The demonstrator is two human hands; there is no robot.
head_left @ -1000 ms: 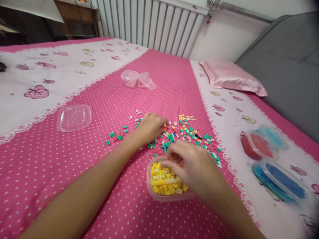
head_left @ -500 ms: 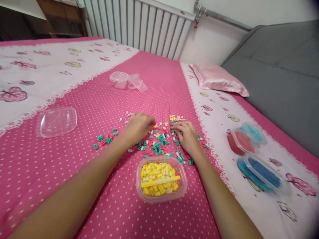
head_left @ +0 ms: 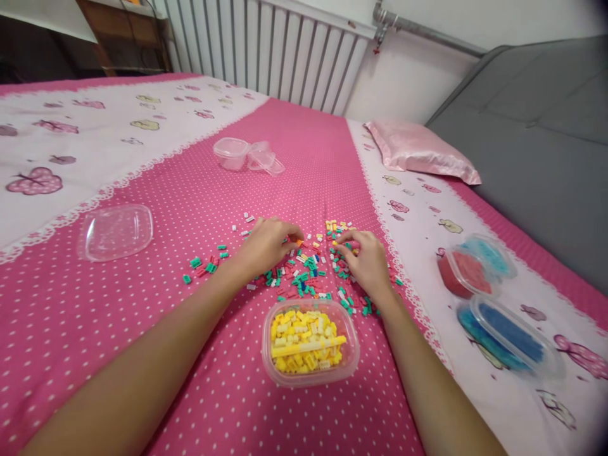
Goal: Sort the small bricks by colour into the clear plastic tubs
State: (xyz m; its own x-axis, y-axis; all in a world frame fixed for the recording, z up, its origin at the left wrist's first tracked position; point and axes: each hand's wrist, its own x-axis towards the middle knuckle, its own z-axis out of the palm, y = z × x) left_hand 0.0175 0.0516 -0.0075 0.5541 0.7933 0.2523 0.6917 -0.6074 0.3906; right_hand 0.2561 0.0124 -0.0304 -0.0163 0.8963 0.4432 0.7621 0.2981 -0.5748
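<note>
Left hand (head_left: pixel 268 246) curled at an orange brick (head_left: pixel 299 242), right hand (head_left: pixel 368 263) at a yellow brick (head_left: pixel 335 243); can't tell if either's gripped. Loose bricks (head_left: pixel 303 277) spread on bed (head_left: pixel 247 408) around both, partly hidden by them. Tub of yellow bricks (head_left: pixel 352 345) between forearms (head_left: pixel 190 329). Clear lid (head_left: pixel 118 232) at left, clear tubs (head_left: pixel 232 152) beyond, colour-filled tubs (head_left: pixel 447 272) right, pillow (head_left: pixel 422 152) farther back.

Small multicoloured bricks (head_left: pixel 302 277) scattered loose
</note>
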